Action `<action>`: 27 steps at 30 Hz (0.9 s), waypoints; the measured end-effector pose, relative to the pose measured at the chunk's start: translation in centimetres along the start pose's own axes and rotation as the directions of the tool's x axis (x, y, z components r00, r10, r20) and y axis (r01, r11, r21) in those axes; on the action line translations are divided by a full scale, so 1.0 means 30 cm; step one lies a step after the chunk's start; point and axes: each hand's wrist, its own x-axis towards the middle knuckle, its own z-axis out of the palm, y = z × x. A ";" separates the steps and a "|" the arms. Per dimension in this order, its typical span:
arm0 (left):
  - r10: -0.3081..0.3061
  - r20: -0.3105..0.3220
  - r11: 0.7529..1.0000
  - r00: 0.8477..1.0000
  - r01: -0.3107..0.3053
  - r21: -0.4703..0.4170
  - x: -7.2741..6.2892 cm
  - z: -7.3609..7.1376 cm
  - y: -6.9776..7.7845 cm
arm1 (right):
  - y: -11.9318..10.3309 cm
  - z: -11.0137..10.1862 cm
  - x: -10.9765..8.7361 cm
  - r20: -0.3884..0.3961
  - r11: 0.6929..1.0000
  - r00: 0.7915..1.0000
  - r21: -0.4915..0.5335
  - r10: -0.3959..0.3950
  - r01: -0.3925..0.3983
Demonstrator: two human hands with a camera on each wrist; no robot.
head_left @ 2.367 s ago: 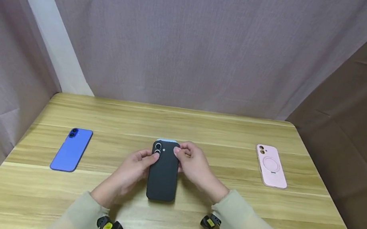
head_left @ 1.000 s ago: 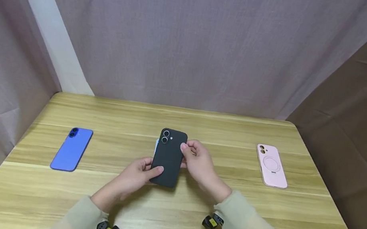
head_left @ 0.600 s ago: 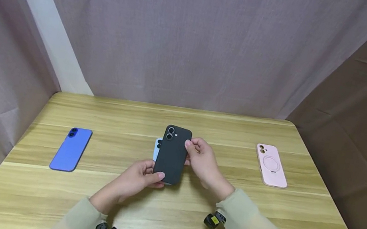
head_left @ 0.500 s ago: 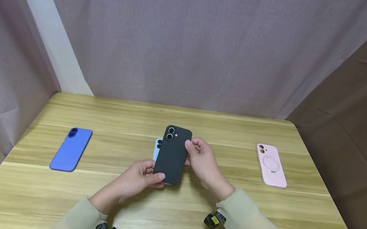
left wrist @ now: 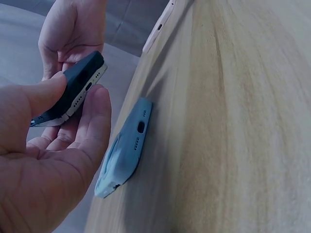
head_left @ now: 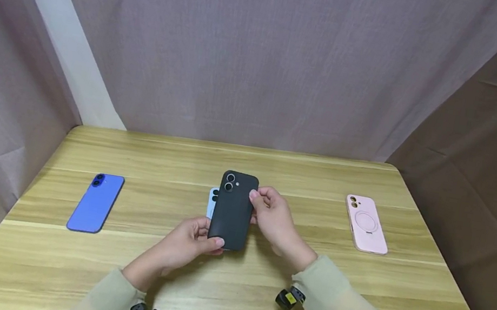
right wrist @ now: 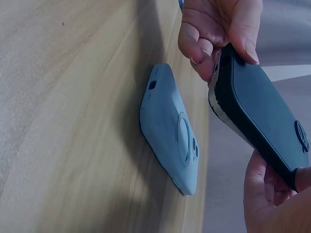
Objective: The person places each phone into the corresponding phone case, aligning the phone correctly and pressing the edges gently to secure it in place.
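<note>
Both hands hold a phone in a black case (head_left: 234, 213), raised over the table with its camera side up. My left hand (head_left: 187, 241) grips its lower left corner, thumb on the back and fingers underneath. At the upper right edge, my right hand (head_left: 272, 216) pinches it between thumb and fingers. A pale edge with a port shows along the underside of the black case (right wrist: 267, 107) in the right wrist view. Below it on the wood lies a light blue phone case (right wrist: 170, 126) with a ring on its back, mostly hidden in the head view.
A blue phone (head_left: 96, 202) lies back up on the left of the wooden table (head_left: 168, 163). On the right is a pink phone case (head_left: 367, 224) with a ring and camera cutouts. Curtains (head_left: 264, 59) rise behind the far edge.
The black-cased phone has risen up and to the right, baring the left side of the light blue case. My left hand has shifted from its upper left edge to its lower left corner.
</note>
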 end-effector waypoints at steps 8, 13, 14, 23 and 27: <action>-0.004 -0.002 1.000 1.000 0.004 0.023 -0.008 -0.006 0.003 | -0.004 0.009 -0.003 0.014 1.000 1.000 0.004 -0.002 0.002; 0.004 0.012 1.000 1.000 -0.004 0.024 -0.007 -0.012 -0.001 | -0.004 0.010 -0.001 0.024 1.000 1.000 -0.008 0.004 -0.003; 0.004 0.013 1.000 1.000 -0.004 0.016 -0.007 -0.012 -0.001 | -0.004 0.011 0.000 0.028 1.000 1.000 -0.006 0.002 -0.002; 0.025 0.004 0.999 1.000 -0.025 -0.036 -0.011 -0.006 0.001 | -0.006 0.015 -0.001 0.040 1.000 0.999 0.002 -0.011 0.010; 0.041 -0.016 0.998 0.999 -0.041 -0.055 -0.011 -0.005 -0.003 | -0.002 0.017 -0.006 0.056 1.000 0.998 0.000 0.000 0.000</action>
